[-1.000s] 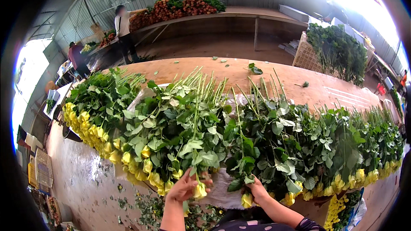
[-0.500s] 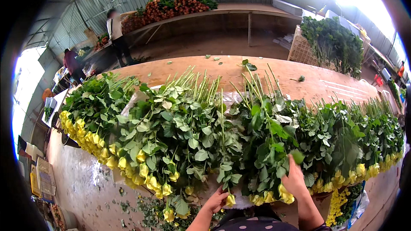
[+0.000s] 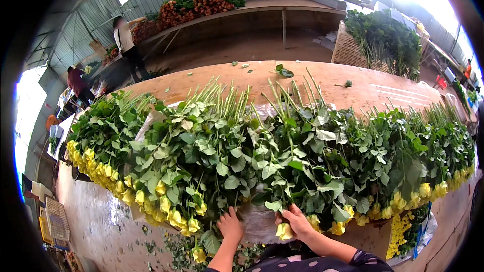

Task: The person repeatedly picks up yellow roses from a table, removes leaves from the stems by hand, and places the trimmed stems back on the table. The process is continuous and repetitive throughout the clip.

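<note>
At the near edge of a long row of leafy roses, my right hand (image 3: 298,224) pinches the stem of a yellow rose (image 3: 284,231) just by its bloom. The flower points toward me and its leafy stem runs away into the pile. To its left, my left hand (image 3: 231,227) is at the foliage (image 3: 222,181), fingers stretched out toward the leaves, with nothing visible in it. Clear plastic wrap (image 3: 259,221) shows between the two hands. More yellow blooms (image 3: 174,216) hang along the edge to the left, others (image 3: 339,227) just right of my right hand.
The wooden table (image 3: 343,95) curves across, with loose leaves (image 3: 284,71) beyond the stems. A wicker crate (image 3: 348,48) with greenery stands far right. Orange-red flowers (image 3: 214,1) lie on a back bench. A person (image 3: 126,43) stands far left. Cut leaves litter the floor (image 3: 111,211).
My right hand has moved left and down from the leaves to the yellow rose. My left hand has let go of a rose and shifted left. The whole view has swung slightly.
</note>
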`<state>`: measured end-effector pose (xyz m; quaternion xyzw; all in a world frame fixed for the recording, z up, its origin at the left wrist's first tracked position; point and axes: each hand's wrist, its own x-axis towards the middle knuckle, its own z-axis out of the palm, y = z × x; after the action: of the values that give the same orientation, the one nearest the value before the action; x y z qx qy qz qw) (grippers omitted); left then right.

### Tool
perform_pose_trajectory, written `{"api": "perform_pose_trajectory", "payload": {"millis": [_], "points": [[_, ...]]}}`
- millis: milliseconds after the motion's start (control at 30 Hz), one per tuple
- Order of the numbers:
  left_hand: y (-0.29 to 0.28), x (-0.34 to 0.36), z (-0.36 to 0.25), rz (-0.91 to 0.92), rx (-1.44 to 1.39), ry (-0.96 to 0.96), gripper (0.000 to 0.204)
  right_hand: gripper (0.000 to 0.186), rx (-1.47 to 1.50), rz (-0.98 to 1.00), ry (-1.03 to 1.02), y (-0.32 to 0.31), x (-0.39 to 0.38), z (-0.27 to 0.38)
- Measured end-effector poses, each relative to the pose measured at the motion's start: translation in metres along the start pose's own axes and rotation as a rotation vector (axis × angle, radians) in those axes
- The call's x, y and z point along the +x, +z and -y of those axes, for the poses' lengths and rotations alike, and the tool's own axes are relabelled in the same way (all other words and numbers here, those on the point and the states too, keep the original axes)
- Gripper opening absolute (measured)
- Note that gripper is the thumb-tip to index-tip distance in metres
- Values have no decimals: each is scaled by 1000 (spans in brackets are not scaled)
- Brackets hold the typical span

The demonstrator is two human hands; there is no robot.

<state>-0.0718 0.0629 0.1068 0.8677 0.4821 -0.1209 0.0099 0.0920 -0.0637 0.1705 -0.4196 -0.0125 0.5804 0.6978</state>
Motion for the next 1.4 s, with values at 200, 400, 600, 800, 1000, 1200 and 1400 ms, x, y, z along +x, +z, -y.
{"api": "perform_pose_trajectory", "payload": {"millis": [200,400,600,800,1000,1200,1400], "points": [[-43,-4,0,609,-1845,-18,40,20,11,77,-161,-26,-27,31],[-68,-46,-6,887,-2466,165,31,16,-65,199,-215,-30,-32,35],[-22,-37,-24,603,-1610,-110,24,20,-21,149,-298,-27,-43,34],[-38,-18,-40,-291,-458,225,45,23,-6,-46,-429,-61,-82,102],[34,16,-71,-229,-91,130,55,33,-674,-579,-764,-149,-190,239],[21,30,-69,3,-631,211,47,33,-915,-1116,-896,-269,-315,350],[-19,14,-89,468,-1327,-122,50,63,-1696,-2151,118,-419,-377,476]]}}
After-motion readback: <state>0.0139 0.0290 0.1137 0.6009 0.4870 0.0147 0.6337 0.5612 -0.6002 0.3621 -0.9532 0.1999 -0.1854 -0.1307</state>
